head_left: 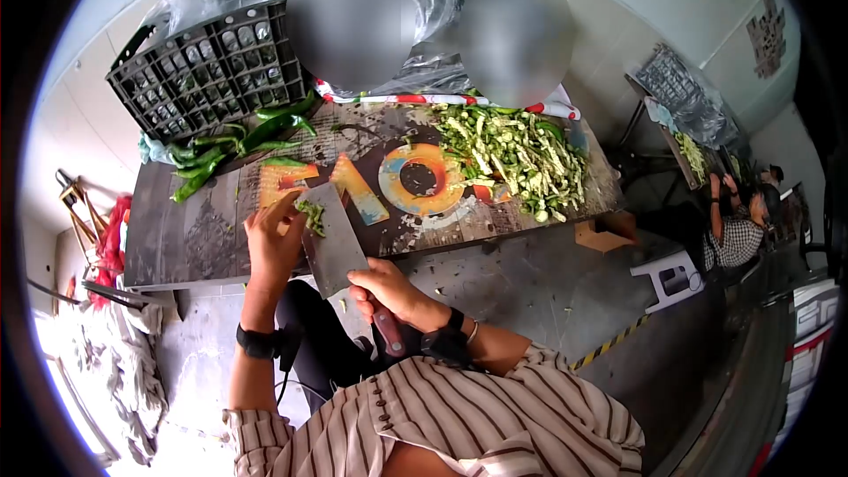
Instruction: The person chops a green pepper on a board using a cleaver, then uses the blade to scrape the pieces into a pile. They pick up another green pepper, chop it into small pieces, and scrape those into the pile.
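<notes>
Cleaver [337,252] is in the right hand [389,290], its fingers wrapped around the handle and the blade angled up to the table's [190,243] near edge. Green scraps [311,217] cling to the blade. The left hand [272,243] curls its fingers beside them; whether it pinches any, I cannot tell. Whole peppers [265,132] lie near the crate [208,71], and cut peppers [521,159] are heaped to the right.

The left forearm [252,380] points toward twelve o'clock; the left hand [272,238] is raised, fingers bent, fingertip contact being unclear at this scale. The right forearm [495,346] points toward ten o'clock, the right hand [389,290] closed with fingers curled.
</notes>
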The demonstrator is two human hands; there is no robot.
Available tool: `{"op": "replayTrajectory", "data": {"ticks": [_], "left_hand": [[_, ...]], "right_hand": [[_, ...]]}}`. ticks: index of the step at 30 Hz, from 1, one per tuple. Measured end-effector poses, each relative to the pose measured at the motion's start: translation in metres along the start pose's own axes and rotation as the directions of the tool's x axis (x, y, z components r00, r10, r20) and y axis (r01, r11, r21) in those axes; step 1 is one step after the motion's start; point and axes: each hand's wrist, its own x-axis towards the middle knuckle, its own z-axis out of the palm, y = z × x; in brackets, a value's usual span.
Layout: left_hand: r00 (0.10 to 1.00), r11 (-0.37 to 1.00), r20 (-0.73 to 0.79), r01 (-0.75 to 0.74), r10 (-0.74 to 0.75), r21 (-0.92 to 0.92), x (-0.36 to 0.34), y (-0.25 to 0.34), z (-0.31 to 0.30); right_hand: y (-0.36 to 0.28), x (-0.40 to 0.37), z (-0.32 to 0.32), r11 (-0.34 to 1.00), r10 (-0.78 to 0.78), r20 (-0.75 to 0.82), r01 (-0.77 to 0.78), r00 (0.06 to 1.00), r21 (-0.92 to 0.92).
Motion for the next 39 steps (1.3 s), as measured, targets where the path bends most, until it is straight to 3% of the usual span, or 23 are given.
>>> {"op": "replayTrajectory", "data": {"ticks": [2,6,10,12,16,18,19,20,22,25,26,28,30,32,34,35,38,39], "left_hand": [[0.982,0.993,-0.177,-0.051,0.068,0.102,-0.004,0.002,-0.008],[0.948,0.97,-0.309,0.008,0.07,0.245,-0.019,-0.01,-0.027],[0.913,0.941,-0.397,0.051,0.092,0.336,-0.032,-0.038,-0.035],[0.912,0.94,-0.41,0.111,0.033,0.323,-0.035,-0.047,-0.039],[0.864,0.934,-0.501,0.141,0.046,0.329,-0.032,-0.053,-0.031],[0.864,0.917,-0.499,0.145,0.066,0.372,-0.031,-0.05,-0.03],[0.864,0.918,-0.5,0.153,0.056,0.366,-0.031,-0.05,-0.031],[0.865,0.917,-0.499,0.162,0.047,0.366,-0.03,-0.049,-0.03],[0.847,0.927,-0.532,0.18,0.024,0.329,-0.031,-0.048,-0.031],[0.813,0.961,-0.582,0.174,-0.018,0.214,-0.036,-0.047,-0.038],[0.799,0.978,-0.6,0.144,-0.023,0.154,-0.038,-0.045,-0.042],[0.798,0.976,-0.6,0.174,-0.061,0.132,-0.04,-0.043,-0.055],[0.754,0.973,-0.655,0.176,-0.038,0.146,-0.036,-0.054,-0.064],[0.753,0.972,-0.656,0.188,-0.05,0.142,-0.029,-0.06,-0.074],[0.749,0.98,-0.662,0.159,-0.041,0.119,-0.021,-0.065,-0.079],[0.744,0.983,-0.666,0.157,-0.057,0.092,-0.019,-0.07,-0.079],[0.716,0.983,-0.687,0.185,-0.126,0.012,-0.021,-0.071,-0.078],[0.719,0.984,-0.684,0.18,-0.122,0.014,-0.022,-0.075,-0.077]], "right_hand": [[-0.003,-0.003,-0.008,0.999,-0.013,0.041,0.011,0.999,0.033],[-0.021,-0.022,-0.022,0.996,-0.064,0.046,0.061,0.997,0.064],[-0.037,-0.054,-0.046,0.988,-0.153,-0.09,0.155,0.984,0.024],[-0.046,-0.073,-0.06,0.982,-0.174,-0.145,0.182,0.974,0.044],[-0.104,-0.106,-0.078,0.971,-0.234,-0.279,0.211,0.931,-0.11],[-0.159,-0.11,-0.055,0.893,-0.417,-0.334,0.312,0.845,-0.324],[-0.192,-0.107,-0.045,0.796,-0.55,-0.293,0.385,0.782,-0.466],[-0.229,-0.099,-0.052,0.689,-0.647,-0.144,0.494,0.748,-0.53],[-0.281,-0.084,-0.042,0.384,-0.855,-0.013,0.617,0.518,-0.687],[-0.317,-0.069,-0.054,0.564,-0.807,-0.25,0.573,0.535,-0.594],[-0.307,-0.069,-0.062,0.609,-0.782,-0.301,0.571,0.545,-0.55],[-0.265,-0.077,-0.044,0.582,-0.781,-0.253,0.518,0.571,-0.627],[-0.217,-0.078,-0.029,0.677,-0.701,-0.316,0.46,0.639,-0.574],[-0.172,-0.075,-0.015,0.725,-0.604,-0.283,0.365,0.745,-0.585],[-0.139,-0.063,0.008,0.839,-0.365,-0.252,0.2,0.896,-0.506],[-0.124,-0.051,0.014,0.854,-0.279,-0.159,0.168,0.947,-0.493],[-0.085,-0.004,0.036,0.848,-0.061,0.132,0.121,0.989,-0.516],[-0.073,0.013,0.047,0.855,-0.026,0.147,0.098,0.989,-0.51]]}}
